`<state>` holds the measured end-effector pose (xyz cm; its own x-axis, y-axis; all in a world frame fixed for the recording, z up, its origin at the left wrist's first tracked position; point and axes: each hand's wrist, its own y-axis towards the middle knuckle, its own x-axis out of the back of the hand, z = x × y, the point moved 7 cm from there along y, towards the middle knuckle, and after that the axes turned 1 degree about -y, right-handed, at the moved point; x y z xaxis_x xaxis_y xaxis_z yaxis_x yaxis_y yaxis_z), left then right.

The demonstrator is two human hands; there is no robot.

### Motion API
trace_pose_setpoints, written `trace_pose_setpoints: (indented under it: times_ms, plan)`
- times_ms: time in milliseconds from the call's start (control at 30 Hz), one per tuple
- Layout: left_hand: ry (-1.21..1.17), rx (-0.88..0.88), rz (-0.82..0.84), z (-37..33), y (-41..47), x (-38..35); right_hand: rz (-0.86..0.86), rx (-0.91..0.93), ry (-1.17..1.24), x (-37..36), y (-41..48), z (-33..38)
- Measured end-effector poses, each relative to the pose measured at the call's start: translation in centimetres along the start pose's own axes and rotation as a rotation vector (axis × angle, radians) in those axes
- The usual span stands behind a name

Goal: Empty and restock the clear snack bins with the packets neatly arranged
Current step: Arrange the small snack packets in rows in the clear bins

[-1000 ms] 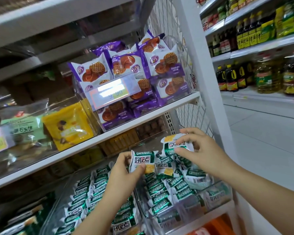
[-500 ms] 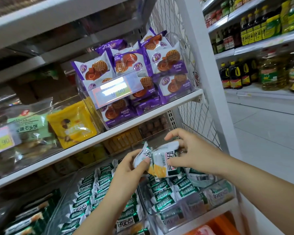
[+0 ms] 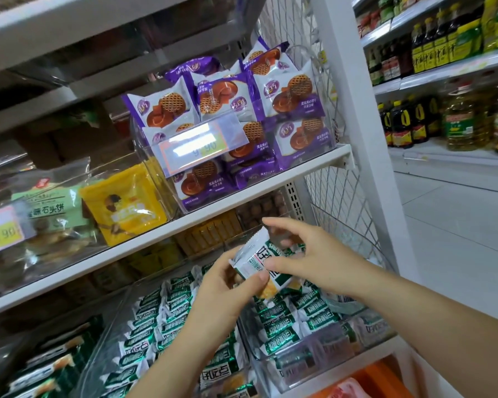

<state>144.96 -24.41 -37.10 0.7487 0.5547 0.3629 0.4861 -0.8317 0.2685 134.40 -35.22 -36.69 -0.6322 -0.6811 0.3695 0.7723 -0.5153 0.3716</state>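
Note:
Two clear bins on the lower shelf hold green-and-white snack packets: a left bin (image 3: 118, 311) with neat rows and a right bin (image 3: 322, 356) with looser rows. Above the right bin, both hands hold a small stack of green-and-white packets (image 3: 252, 261). My left hand (image 3: 227, 294) grips the stack from below, thumb on its lower edge. My right hand (image 3: 314, 259) pinches the stack from the right, thumb on its face and fingers behind.
A clear bin of purple biscuit packets (image 3: 242, 116) with a price tag (image 3: 199, 145) sits on the shelf above, beside a yellow packet (image 3: 124, 205). A white wire side panel (image 3: 337, 196) stands right. An orange object (image 3: 377, 380) lies below. Oil bottles (image 3: 457, 119) line the far shelves.
The two hands came together: separate packets held in each hand were brought into one stack and lifted slightly above the right bin.

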Motion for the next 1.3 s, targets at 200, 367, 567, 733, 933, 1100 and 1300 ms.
trace_pose_setpoints:
  times_ms: [200, 367, 567, 733, 933, 1100, 1300]
  plan:
    - [0.115, -0.021, 0.037, 1.5, 1.0, 0.9, 0.164, -0.159, 0.169, -1.7, 0.9, -2.6]
    - [0.539, -0.095, -0.04, 3.5, 2.5, 4.3, 0.025, -0.128, -0.084, -1.0, 3.1, -4.8]
    - [0.529, 0.006, -0.017, 9.1, 4.7, 5.5, -0.037, -0.062, -0.432, -2.1, 7.2, -5.8]
    - [0.462, -0.035, -0.063, 10.5, 4.8, 5.6, 0.175, -0.162, -0.759, -4.9, 12.8, -9.3]
    - [0.458, -0.051, -0.064, 10.8, 4.8, 5.8, 0.386, -0.176, -0.814, -9.2, 16.3, -10.8]
    - [0.423, -0.051, -0.041, 10.8, 4.8, 5.6, 0.208, -0.131, -0.806, -7.9, 16.7, -9.5]
    - [0.403, -0.046, -0.057, 10.9, 4.6, 5.6, 0.314, -0.094, -0.893, -10.1, 16.5, -9.9]
